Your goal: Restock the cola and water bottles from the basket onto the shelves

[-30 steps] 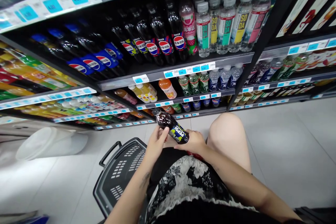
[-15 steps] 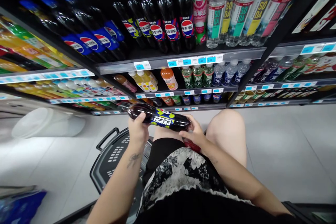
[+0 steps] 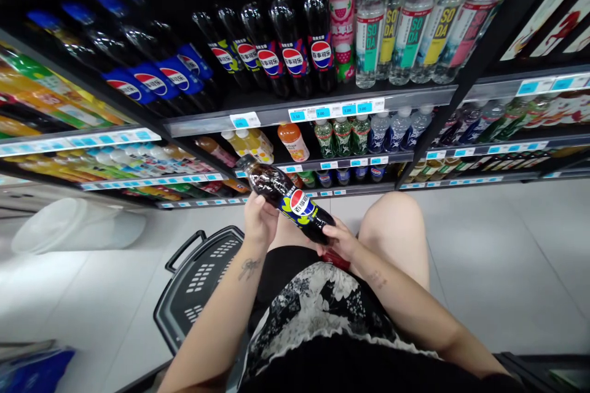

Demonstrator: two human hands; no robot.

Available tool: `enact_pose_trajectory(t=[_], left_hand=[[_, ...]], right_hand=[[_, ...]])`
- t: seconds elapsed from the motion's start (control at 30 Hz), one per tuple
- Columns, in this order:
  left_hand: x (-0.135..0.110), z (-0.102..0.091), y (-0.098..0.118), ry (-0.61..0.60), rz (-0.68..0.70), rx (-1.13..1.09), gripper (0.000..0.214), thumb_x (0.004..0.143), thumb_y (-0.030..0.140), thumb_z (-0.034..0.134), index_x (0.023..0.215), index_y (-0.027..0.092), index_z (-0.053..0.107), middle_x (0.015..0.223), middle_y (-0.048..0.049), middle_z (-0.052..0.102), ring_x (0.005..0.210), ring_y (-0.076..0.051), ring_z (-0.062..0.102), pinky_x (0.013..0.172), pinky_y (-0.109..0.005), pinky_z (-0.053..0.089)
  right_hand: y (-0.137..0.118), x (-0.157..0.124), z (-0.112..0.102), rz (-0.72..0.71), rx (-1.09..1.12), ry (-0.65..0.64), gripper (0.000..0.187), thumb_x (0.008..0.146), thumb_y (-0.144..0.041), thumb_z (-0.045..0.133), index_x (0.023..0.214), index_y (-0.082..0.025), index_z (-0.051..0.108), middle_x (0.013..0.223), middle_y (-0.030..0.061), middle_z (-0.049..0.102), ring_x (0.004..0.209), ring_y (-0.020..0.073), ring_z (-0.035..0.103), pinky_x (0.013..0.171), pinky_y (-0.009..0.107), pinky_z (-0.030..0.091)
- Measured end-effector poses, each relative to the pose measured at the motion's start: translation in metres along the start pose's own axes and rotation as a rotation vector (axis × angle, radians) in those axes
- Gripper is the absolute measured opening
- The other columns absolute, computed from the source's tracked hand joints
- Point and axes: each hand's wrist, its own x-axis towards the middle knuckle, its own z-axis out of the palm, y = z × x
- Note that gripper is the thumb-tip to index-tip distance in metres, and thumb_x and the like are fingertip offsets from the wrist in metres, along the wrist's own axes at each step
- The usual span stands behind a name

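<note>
A dark Pepsi bottle [image 3: 299,206] with a blue and lime-green label lies slanted across my lap, its cap end up to the left and its base down to the right. Just below the neck, my left hand [image 3: 260,221] is closed around the bottle's shoulder. My right hand [image 3: 340,239] grips the base end. The label's round red, white and blue logo faces up toward me. Under my right hand a small red thing [image 3: 335,258] shows in part; its kind is hidden.
Shelves ahead carry cola bottles [image 3: 295,55], soda water bottles [image 3: 369,37] and an orange drink bottle [image 3: 293,142]. A dark shopping basket [image 3: 184,282] stands on the floor at my left. Beyond it a whitish translucent bin [image 3: 74,227] stands near the shelves.
The bottle has turned about its length, so the round logo now faces up instead of the PEPSI lettering. It also tilts more, its cap end raised toward the shelves.
</note>
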Motion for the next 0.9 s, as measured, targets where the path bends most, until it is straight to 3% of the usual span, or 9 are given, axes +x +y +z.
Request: enact_pose_trajectory(t=[0.13,0.27,0.37,0.47,0.7,0.9], left_hand=[[0.005,0.014,-0.006,-0.017,-0.012,-0.033,0.042,0.072,0.057,0.081,0.093,0.021,0.075,0.101,-0.0058,0.077,0.094,-0.021,0.071,0.082,-0.030,0.060],[0.007,0.024,-0.003,-0.037,-0.008,0.007,0.044,0.075,0.060,0.078,0.095,0.021,0.075,0.108,-0.0071,0.077,0.103,-0.024,0.070,0.086,-0.032,0.060],[0.007,0.027,0.000,-0.055,-0.012,0.073,0.047,0.076,0.062,0.076,0.099,0.021,0.075,0.113,-0.0077,0.076,0.110,-0.027,0.069,0.087,-0.034,0.060],[0.005,0.024,0.000,-0.075,-0.040,0.175,0.052,0.081,0.067,0.070,0.105,0.021,0.074,0.115,-0.0088,0.075,0.111,-0.028,0.068,0.082,-0.033,0.060],[0.002,0.023,-0.006,-0.098,-0.037,0.301,0.059,0.068,0.062,0.085,0.107,0.019,0.071,0.113,-0.0085,0.073,0.112,-0.027,0.067,0.098,-0.037,0.054],[0.003,0.025,-0.006,-0.058,-0.045,0.357,0.058,0.062,0.059,0.089,0.097,0.016,0.070,0.100,-0.0089,0.074,0.095,-0.025,0.070,0.087,-0.036,0.057]], right_hand=[[0.000,-0.003,0.010,-0.068,-0.070,0.080,0.079,0.065,-0.042,0.092,0.126,-0.023,0.045,0.096,0.0020,0.068,0.064,0.0166,0.069,0.050,0.020,0.048],[-0.003,-0.006,0.014,-0.158,-0.124,0.127,0.073,0.068,-0.042,0.092,0.124,-0.025,0.048,0.102,0.0020,0.065,0.071,0.0155,0.067,0.054,0.023,0.050],[-0.004,-0.005,0.015,-0.302,-0.226,0.205,0.072,0.065,-0.042,0.093,0.121,-0.024,0.051,0.113,0.0046,0.065,0.099,0.0207,0.066,0.079,0.030,0.058],[-0.004,-0.003,0.015,-0.412,-0.381,0.307,0.076,0.065,-0.042,0.092,0.124,-0.023,0.049,0.118,0.0072,0.064,0.113,0.0231,0.063,0.099,0.036,0.054],[-0.003,-0.009,0.013,-0.489,-0.701,0.490,0.072,0.071,-0.045,0.089,0.128,-0.022,0.052,0.123,0.0096,0.066,0.110,0.0229,0.065,0.095,0.035,0.055],[0.000,-0.010,0.012,-0.438,-0.875,0.615,0.072,0.071,-0.053,0.088,0.127,-0.022,0.054,0.120,0.0088,0.068,0.104,0.0243,0.068,0.092,0.037,0.056]])
